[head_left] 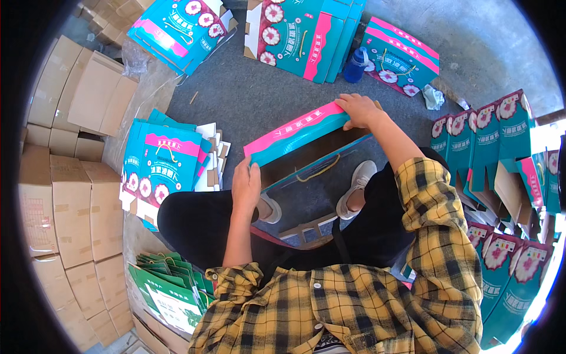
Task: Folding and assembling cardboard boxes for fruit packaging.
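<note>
- Two bare hands hold one teal and pink carton (pixel 298 133) that is being opened up over the person's lap, its pink strip facing up and its brown inside showing below.
- The left hand (pixel 246 184) clasps the near left corner of the carton, fingers curled round the edge.
- The right hand (pixel 358 110) lies flat on the far right end of the pink strip, fingers pressed on the card.
- A yellow cord handle (pixel 318 171) hangs on the carton's lower teal panel, between the two hands.
- The person sits in a yellow checked shirt and dark trousers; two white shoes (pixel 356 186) rest on the grey floor (pixel 247 94) under the carton.
- A stack of flat teal cartons (pixel 159 162) lies just to the left of the left knee, and more flat ones lie farther off at the top.
- Folded-up teal cartons (pixel 495 135) stand in rows on the right.
- A blue bottle (pixel 355 65) stands beyond the right hand, well apart from it.
- Plain brown boxes (pixel 71 206) are piled along the left, with green flat packs (pixel 168 283) near them.
</note>
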### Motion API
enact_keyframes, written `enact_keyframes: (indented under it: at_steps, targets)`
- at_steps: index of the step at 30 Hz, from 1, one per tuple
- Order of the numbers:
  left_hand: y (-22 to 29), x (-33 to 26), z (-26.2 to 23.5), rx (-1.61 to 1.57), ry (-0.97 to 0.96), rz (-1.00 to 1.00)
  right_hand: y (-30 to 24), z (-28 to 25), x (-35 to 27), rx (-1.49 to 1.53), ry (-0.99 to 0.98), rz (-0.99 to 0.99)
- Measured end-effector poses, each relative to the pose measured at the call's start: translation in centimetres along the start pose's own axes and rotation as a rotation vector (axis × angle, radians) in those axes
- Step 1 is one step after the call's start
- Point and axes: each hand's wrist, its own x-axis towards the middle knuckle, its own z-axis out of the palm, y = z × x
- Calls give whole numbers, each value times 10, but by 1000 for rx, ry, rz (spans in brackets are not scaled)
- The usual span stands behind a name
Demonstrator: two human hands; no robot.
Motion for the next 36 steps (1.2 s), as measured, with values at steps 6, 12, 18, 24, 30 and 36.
enact_keyframes:
  at_steps: [6,12,18,24,30,36]
  targets:
    - [-11,1,-1,31,-5,48,-7,-24,0,162,-211,-5]
    - [-1,2,0,-74,-27,-4,-7,-15,4,215,-142,72]
    - [-9,-2,-5,-205,-41,-83,-11,-6,12,3,-43,54]
    - [-19,4,12,-221,-47,168,-22,-4,13,-205,26,-14]
    - [-25,23,22,-23,-25,19,-27,8,15,-136,64,-46]
    - [-40,19,38,78,-76,-12,-32,12,16,-138,112,-41]
